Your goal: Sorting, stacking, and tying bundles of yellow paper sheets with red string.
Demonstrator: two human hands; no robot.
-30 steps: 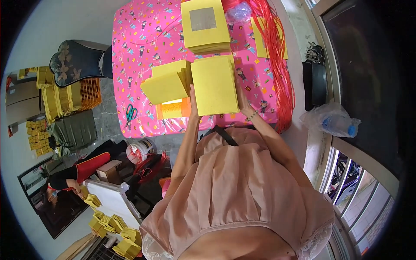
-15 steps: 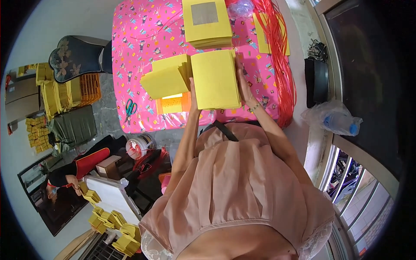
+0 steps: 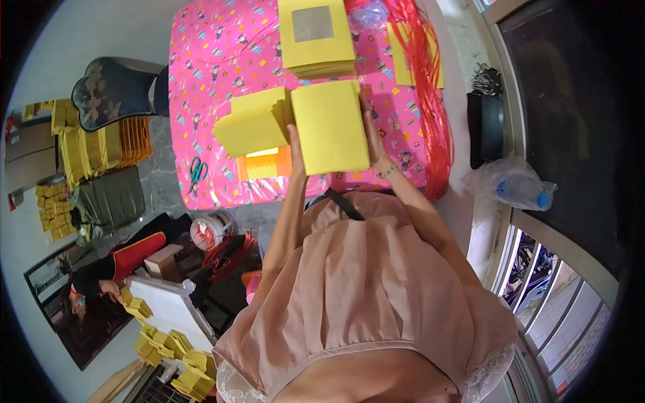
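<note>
A stack of yellow paper sheets (image 3: 330, 127) is held upright-edged between my two hands over the near part of the table. My left hand (image 3: 296, 151) presses along its left side, and my right hand (image 3: 375, 142) along its right side, fingers partly hidden behind the paper. Just left of it, a fanned pile of yellow paper (image 3: 252, 126) leans over an orange-and-yellow packet (image 3: 263, 166). Beyond lies a thicker yellow stack (image 3: 317, 56) with a grey square (image 3: 313, 23) on top.
Pink patterned cloth (image 3: 201, 101) covers the table. Teal scissors (image 3: 197, 170) lie at its left, red plastic strands (image 3: 435, 127) hang along its right. A dark chair (image 3: 111, 94) stands left. Lower left, another person (image 3: 101, 285) handles yellow paper at a white table (image 3: 164, 302).
The held stack's edges have become more even, with its lower edge now straight. The whole view has shifted slightly; my hands stay at the stack's sides.
</note>
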